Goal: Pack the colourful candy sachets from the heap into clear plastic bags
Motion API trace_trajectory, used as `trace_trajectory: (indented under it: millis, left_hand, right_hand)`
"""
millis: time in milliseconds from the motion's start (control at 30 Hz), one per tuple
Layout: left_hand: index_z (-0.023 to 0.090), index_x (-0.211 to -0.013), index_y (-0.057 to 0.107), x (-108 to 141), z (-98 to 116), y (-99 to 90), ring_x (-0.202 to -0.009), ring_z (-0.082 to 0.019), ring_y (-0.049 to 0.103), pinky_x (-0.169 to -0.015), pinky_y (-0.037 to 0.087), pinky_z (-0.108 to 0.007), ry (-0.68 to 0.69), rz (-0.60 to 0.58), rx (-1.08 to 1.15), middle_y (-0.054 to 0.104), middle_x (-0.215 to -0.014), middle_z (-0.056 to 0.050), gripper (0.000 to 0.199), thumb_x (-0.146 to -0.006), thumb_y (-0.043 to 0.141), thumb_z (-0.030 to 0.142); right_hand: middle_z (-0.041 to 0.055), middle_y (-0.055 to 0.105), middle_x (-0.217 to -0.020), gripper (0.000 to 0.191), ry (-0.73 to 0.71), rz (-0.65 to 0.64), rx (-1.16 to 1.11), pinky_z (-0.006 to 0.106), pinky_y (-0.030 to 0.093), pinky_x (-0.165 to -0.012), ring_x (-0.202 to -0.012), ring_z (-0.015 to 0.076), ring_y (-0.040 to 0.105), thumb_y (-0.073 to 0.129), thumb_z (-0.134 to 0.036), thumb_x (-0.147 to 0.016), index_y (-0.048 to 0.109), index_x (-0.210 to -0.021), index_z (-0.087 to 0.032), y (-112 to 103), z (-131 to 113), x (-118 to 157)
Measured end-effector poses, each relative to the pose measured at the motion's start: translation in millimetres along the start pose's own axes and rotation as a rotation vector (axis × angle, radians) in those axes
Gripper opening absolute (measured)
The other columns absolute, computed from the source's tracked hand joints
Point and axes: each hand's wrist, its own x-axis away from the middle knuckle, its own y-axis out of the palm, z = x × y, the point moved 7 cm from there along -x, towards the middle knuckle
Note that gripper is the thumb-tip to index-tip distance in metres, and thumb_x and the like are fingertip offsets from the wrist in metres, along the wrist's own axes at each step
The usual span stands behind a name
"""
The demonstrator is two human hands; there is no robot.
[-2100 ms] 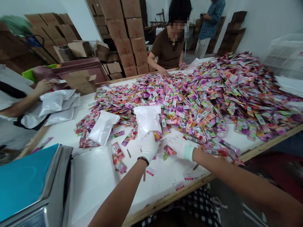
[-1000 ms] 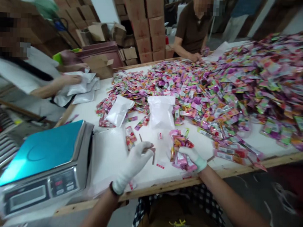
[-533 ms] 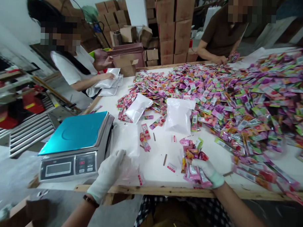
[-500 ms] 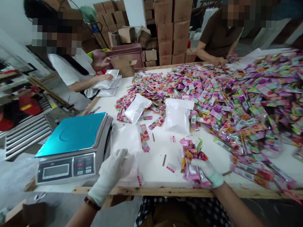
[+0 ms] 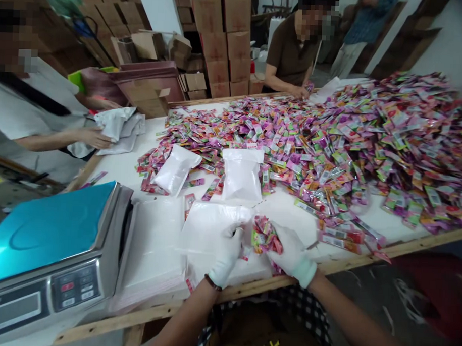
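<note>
My gloved left hand point(image 5: 226, 256) grips a flat white plastic bag point(image 5: 206, 227) by its right side, near the table's front edge. Close beside it, my gloved right hand point(image 5: 292, 252) is closed around a bunch of small colourful snack packets point(image 5: 264, 233), held at the bag's right end. Whether any packets are inside the bag, I cannot tell. Left of the held bag lies a stack of flat white bags point(image 5: 156, 241). Two filled white bags, an upright-looking one point(image 5: 242, 176) and a tilted one point(image 5: 176, 171), lie just beyond my hands.
A digital scale point(image 5: 50, 232) with a blue plate stands at the left. A large heap of snack packets point(image 5: 349, 147) covers the back and right of the table. One co-worker point(image 5: 32, 105) at the left handles white bags; another point(image 5: 291, 54) works across the table. Cardboard boxes point(image 5: 209, 41) are stacked behind.
My left hand has taken a white bag from the stack and moved it right. My right hand has brought the packets up beside it. The view has turned rightward.
</note>
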Motion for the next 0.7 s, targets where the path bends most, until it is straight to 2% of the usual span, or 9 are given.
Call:
trace_trajectory:
  millis: [100, 167, 267, 333, 400, 467, 533, 633, 700]
  left_hand:
    - [0.016, -0.081, 0.068, 4, 6, -3.7, -0.068, -0.014, 0.060, -0.065, 0.049, -0.025, 0.011, -0.021, 0.030, 0.066, -0.072, -0.001, 0.020, -0.080, 0.051, 0.026]
    - [0.016, -0.084, 0.069, 11, 12, -1.3, -0.074, -0.015, 0.062, -0.070, 0.051, -0.026, 0.038, -0.030, 0.034, 0.070, -0.079, -0.003, 0.021, -0.080, 0.051, 0.025]
    - [0.017, -0.089, 0.072, 21, 24, 4.3, -0.086, -0.017, 0.065, -0.081, 0.052, -0.030, 0.146, -0.055, -0.055, 0.073, -0.091, -0.005, 0.025, -0.078, 0.050, 0.021]
    - [0.017, -0.091, 0.073, 22, 29, 5.2, -0.089, -0.017, 0.065, -0.085, 0.051, -0.030, 0.185, -0.071, -0.099, 0.074, -0.094, -0.004, 0.027, -0.075, 0.051, 0.018]
    - [0.017, -0.088, 0.071, 16, 30, 0.9, -0.076, -0.015, 0.063, -0.074, 0.051, -0.027, 0.105, -0.048, -0.043, 0.072, -0.082, -0.002, 0.024, -0.076, 0.051, 0.021]
    - [0.016, -0.080, 0.067, 9, 31, -4.5, -0.058, -0.012, 0.056, -0.057, 0.046, -0.024, -0.004, 0.004, 0.063, 0.065, -0.067, 0.000, 0.020, -0.078, 0.050, 0.027]
    - [0.016, -0.076, 0.063, 7, 42, -5.4, -0.054, -0.011, 0.052, -0.053, 0.043, -0.023, 0.006, 0.022, 0.070, 0.061, -0.063, 0.001, 0.019, -0.080, 0.048, 0.027]
    - [0.018, -0.078, 0.064, 16, 68, 0.1, -0.070, -0.015, 0.059, -0.068, 0.048, -0.027, 0.243, 0.018, -0.269, 0.065, -0.075, -0.002, 0.016, -0.081, 0.049, 0.021]
    - [0.019, -0.085, 0.065, 24, 72, 4.4, -0.079, -0.018, 0.060, -0.075, 0.048, -0.031, 0.358, 0.019, -0.555, 0.065, -0.083, -0.005, 0.015, -0.083, 0.050, 0.019]
  right_hand:
    - [0.0142, 0.067, -0.112, 0.049, -0.240, -0.207, 0.209, 0.048, 0.042, -0.094, -0.105, 0.0317, 0.059, 0.058, -0.027, -0.077, 0.061, -0.126, -0.020, 10, -22, -12]
    - [0.0121, 0.068, -0.109, 0.042, -0.329, -0.308, 0.218, 0.045, 0.043, -0.092, -0.102, 0.0300, 0.060, 0.059, -0.023, -0.075, 0.065, -0.116, -0.021, 9, -28, -27]
    - [0.0084, 0.071, -0.097, 0.029, -0.152, -0.397, 0.049, 0.034, 0.047, -0.081, -0.085, 0.0237, 0.064, 0.064, -0.022, -0.070, 0.068, -0.099, -0.018, 4, -11, -55]
    - [0.0056, 0.072, -0.087, 0.023, -0.035, -0.425, -0.062, 0.029, 0.048, -0.072, -0.074, 0.0202, 0.063, 0.066, -0.022, -0.068, 0.066, -0.091, -0.019, 7, -2, -64]
    - [0.0054, 0.072, -0.083, 0.020, -0.024, -0.393, -0.074, 0.029, 0.047, -0.069, -0.070, 0.0197, 0.063, 0.066, -0.023, -0.069, 0.065, -0.089, -0.020, 10, -6, -63]
    - [0.0085, 0.072, -0.086, 0.019, -0.084, -0.339, 0.030, 0.032, 0.047, -0.071, -0.073, 0.0218, 0.064, 0.066, -0.023, -0.069, 0.066, -0.088, -0.020, 14, -21, -59]
    - [0.0117, 0.071, -0.091, 0.021, -0.151, -0.319, 0.154, 0.035, 0.047, -0.074, -0.077, 0.0251, 0.064, 0.066, -0.025, -0.069, 0.067, -0.090, -0.020, 18, -37, -58]
    - [0.0094, 0.069, -0.080, 0.016, -0.138, -0.457, 0.162, 0.034, 0.045, -0.069, -0.071, 0.0238, 0.061, 0.067, -0.030, -0.068, 0.068, -0.081, -0.020, 29, -40, -67]
    - [0.0059, 0.065, -0.068, 0.013, -0.074, -0.575, 0.093, 0.031, 0.042, -0.063, -0.062, 0.0189, 0.056, 0.068, -0.030, -0.067, 0.064, -0.070, -0.018, 36, -30, -73]
